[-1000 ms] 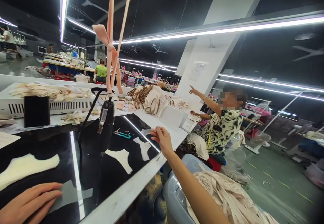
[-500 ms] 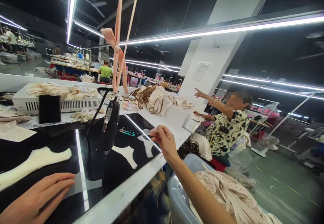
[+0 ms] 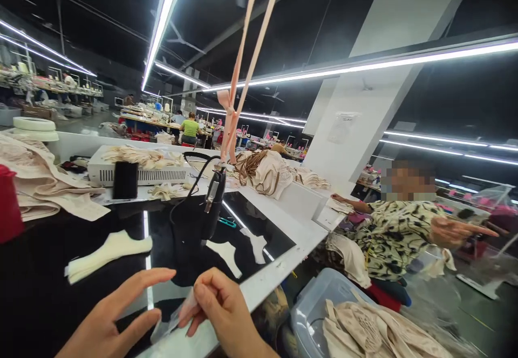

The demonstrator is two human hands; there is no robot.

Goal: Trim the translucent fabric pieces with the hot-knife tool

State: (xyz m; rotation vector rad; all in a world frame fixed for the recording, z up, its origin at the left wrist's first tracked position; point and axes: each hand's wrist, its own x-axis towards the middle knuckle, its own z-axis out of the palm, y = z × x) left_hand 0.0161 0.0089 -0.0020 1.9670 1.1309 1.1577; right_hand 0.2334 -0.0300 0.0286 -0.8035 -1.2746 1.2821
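Note:
My right hand pinches a thin translucent film piece at the near edge of the glossy black worktop. My left hand hovers beside it with fingers spread, touching or nearly touching the same piece. Just beyond them a black handheld tool hangs from pink ribbon straps over the table. White fabric cut pieces lie flat on the black surface, and a cream folded pad lies to the left.
A white machine box with cream fabric on it stands at the back. Piled cream garments lie at left and tan garments at the far end. A grey bin of fabric sits below right. A seated person points rightward.
My right hand has come back from the far table edge to the near edge beside my left hand, holding the film piece. The view swung left. The seated person's pointing arm swung right.

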